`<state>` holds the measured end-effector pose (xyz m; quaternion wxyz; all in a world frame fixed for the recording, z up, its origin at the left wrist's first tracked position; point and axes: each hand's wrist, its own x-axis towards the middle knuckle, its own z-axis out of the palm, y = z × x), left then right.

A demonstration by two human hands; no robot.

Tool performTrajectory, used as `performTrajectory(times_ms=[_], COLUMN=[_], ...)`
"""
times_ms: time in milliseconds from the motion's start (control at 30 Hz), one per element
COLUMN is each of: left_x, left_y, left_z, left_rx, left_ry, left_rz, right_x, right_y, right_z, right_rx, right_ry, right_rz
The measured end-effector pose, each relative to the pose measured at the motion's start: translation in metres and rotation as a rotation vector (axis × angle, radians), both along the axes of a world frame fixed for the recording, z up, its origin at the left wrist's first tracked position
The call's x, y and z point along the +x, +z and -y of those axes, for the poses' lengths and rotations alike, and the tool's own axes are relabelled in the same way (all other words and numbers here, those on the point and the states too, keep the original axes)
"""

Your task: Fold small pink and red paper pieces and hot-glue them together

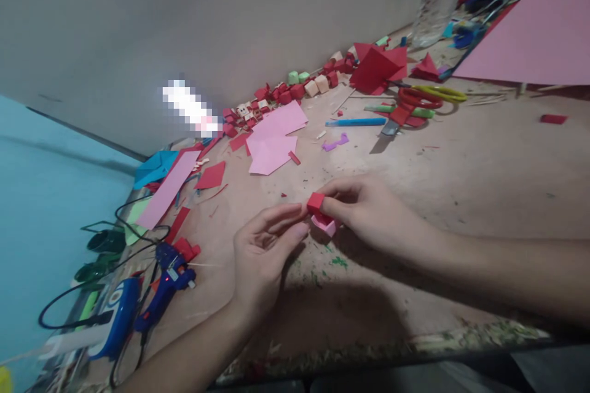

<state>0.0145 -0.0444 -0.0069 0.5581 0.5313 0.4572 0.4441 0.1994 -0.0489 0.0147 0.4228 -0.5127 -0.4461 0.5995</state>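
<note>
Near the table's front, my right hand (364, 206) pinches a small red and pink folded paper box (324, 225) between thumb and fingers. Its top is a red cube shape (316, 201); below it a pink paper part opens like a shallow tray. To the left of this piece is my left hand (265, 245), its thumb and forefinger apart and their tips close to the box. Whether those tips touch the paper I cannot tell.
Pink paper sheets (271, 141) lie beyond my hands. Red-handled scissors (410, 107) and a blue pen (354, 122) are farther right. A blue glue gun (168, 282) with a black cord sits left. Several small paper cubes (297, 91) line the wall; a bottle (436, 0) stands behind.
</note>
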Motion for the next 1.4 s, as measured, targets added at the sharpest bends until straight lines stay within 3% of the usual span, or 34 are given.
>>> performTrajectory(times_ms=[133, 300, 433, 600, 900, 1100, 1400], left_x=[-0.001, -0.002, -0.005, -0.006, -0.007, -0.009, -0.016], left_y=[-0.002, -0.003, -0.007, -0.008, 0.003, 0.003, 0.001], left_z=[-0.010, -0.021, -0.024, -0.025, -0.028, -0.031, -0.030], left_rx=[0.028, 0.040, 0.051, -0.028, -0.014, -0.004, 0.399], left_ry=[-0.028, -0.216, -0.171, -0.170, -0.016, -0.020, -0.129], left_rz=[0.029, -0.009, 0.056, 0.167, 0.160, 0.152, -0.095], right_x=[0.001, 0.005, 0.007, 0.006, 0.011, 0.010, 0.011], right_y=[0.001, 0.001, 0.006, 0.012, -0.003, -0.004, 0.002], right_z=[-0.001, -0.003, -0.004, -0.003, -0.005, -0.010, -0.007], right_rx=[0.019, 0.009, -0.055, -0.177, -0.109, -0.171, -0.237], right_ry=[0.053, 0.175, 0.170, 0.080, 0.224, 0.132, 0.080], right_rz=[0.060, 0.131, 0.072, -0.150, -0.401, -0.421, -0.388])
